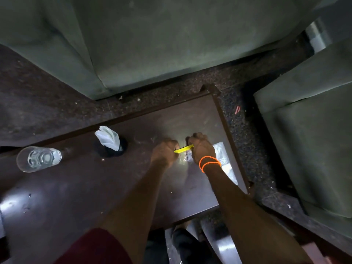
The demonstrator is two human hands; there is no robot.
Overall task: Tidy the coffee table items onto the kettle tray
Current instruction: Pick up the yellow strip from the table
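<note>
My left hand [165, 151] and my right hand [202, 147] are both closed on the two ends of a small flat yellow item [183, 149], held just above the dark wooden coffee table [118, 187] near its right end. Something small and pale lies under the hands, mostly hidden. A clear drinking glass [38, 159] stands at the table's left. A black holder with folded white napkins [109, 144] stands between the glass and my hands. No kettle tray is in view.
A flat printed card or coaster [225, 162] lies by the table's right edge. A grey-green sofa [152, 44] stands beyond the table and an armchair [308, 140] to the right. Speckled floor with crumbs surrounds the table.
</note>
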